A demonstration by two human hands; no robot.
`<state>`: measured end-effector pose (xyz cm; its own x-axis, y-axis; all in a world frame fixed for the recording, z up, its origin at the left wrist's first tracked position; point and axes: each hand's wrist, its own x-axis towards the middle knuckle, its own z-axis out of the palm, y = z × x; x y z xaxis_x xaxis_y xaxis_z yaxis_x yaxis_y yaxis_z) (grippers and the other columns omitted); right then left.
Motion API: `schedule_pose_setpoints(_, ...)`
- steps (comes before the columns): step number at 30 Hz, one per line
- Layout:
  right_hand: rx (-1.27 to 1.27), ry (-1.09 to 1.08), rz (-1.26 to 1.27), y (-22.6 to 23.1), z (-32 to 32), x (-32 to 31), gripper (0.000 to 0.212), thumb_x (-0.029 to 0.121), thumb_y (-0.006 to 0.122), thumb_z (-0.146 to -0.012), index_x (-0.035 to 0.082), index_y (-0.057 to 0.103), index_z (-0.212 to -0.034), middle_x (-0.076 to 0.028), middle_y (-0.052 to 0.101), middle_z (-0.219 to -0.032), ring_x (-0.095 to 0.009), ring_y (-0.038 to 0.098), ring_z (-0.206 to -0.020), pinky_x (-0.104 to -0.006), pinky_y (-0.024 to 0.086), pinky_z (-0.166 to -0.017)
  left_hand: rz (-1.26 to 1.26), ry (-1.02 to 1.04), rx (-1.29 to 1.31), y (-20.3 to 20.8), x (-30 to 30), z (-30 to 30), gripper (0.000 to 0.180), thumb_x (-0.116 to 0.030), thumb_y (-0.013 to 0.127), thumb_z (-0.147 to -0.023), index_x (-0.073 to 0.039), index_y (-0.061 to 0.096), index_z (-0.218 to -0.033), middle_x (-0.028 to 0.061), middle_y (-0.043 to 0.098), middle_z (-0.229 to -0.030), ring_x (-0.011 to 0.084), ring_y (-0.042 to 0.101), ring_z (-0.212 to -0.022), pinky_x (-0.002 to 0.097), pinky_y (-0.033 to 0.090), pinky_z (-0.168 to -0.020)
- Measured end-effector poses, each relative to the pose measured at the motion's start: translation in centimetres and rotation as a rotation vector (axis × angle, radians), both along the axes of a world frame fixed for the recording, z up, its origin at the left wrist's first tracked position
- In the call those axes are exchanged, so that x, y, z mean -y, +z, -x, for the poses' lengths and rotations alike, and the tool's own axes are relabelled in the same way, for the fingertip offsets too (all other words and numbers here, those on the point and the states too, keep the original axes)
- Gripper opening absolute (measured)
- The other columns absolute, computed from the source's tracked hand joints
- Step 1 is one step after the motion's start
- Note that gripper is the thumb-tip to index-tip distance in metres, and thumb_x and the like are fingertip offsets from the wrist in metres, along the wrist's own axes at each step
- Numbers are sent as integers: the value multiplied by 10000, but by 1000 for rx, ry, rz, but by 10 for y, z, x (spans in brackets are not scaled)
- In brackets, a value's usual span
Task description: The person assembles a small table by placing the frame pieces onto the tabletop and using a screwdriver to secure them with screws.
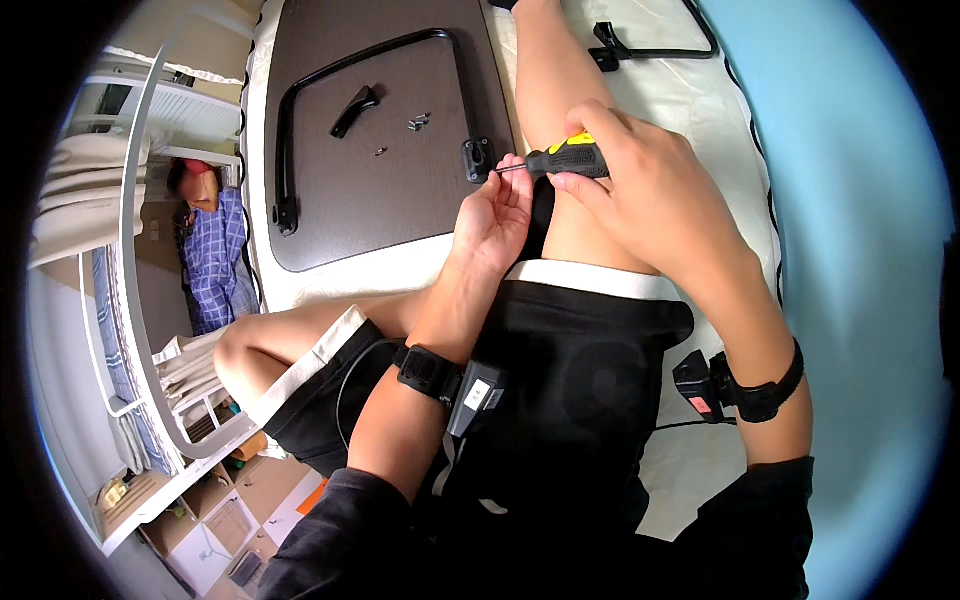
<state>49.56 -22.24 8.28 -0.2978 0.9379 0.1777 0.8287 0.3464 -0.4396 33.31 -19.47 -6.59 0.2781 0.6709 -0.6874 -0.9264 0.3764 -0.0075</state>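
My right hand [640,180] is closed around the black-and-yellow handle of a screwdriver [570,160], its thin shaft pointing left. Palm up, my left hand [495,220] meets the shaft's tip with thumb and fingertips; any small piece pinched there is too small to make out. Just left of those fingertips is the black end bracket [479,160] of a bent black tube leg [370,48]. That leg lies on a dark brown board [400,210]. Several small screws [419,122], one loose screw [380,152] and a black plastic piece [355,111] rest on the board.
Another black tube leg [665,52] lies on the pale mattress [745,150] at the far right. My legs flank the work, one stretched beside the board. A white bed rail [135,230] runs along the left; beyond it is another person [212,240] in checked clothing. A blue wall [850,300] stands right.
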Motion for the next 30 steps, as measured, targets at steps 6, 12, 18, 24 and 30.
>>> schedule_pose_setpoints(6,18,38,-47,1,7,-8,312,107,716,-788,14,540,-1029,-158,638,-955,-367,639,-852,-422,516,-743,-5,-6,27,-6,0,3,271,-123,359,-1038,84,514,-1116,167,606,-1089,249,627,-1009,347,531,-966)
schedule_pose_setpoints(12,2,231,-194,7,21,-36,237,-18,659,-765,3,605,-995,-94,603,-1012,-331,616,-884,-398,504,-764,-6,-115,-209,31,12,15,242,-85,346,-1023,68,517,-1100,162,591,-1072,246,607,-1013,359,515,-963)
schedule_pose_setpoints(18,97,352,-260,12,42,-56,275,-78,621,-722,8,638,-983,-90,612,-1010,-309,608,-908,-397,498,-804,-584,-293,-766,78,-8,60,201,-86,476,-978,35,552,-1119,133,620,-1049,223,608,-1015,345,492,-947)
schedule_pose_setpoints(24,231,189,-159,29,70,-56,162,21,670,-772,15,637,-931,-125,653,-976,-299,615,-903,-401,485,-829,-1231,-621,-1566,106,-21,73,352,-90,695,-844,-5,589,-1169,128,674,-1075,200,641,-1040,332,494,-902)
schedule_pose_setpoints(30,375,83,-243,37,74,-54,207,272,690,-817,69,702,-856,-122,707,-747,-261,717,-792,-398,533,-749,-1135,-460,-1657,96,-23,56,383,-183,756,-817,28,618,-1105,149,699,-978,231,679,-943,337,526,-841)
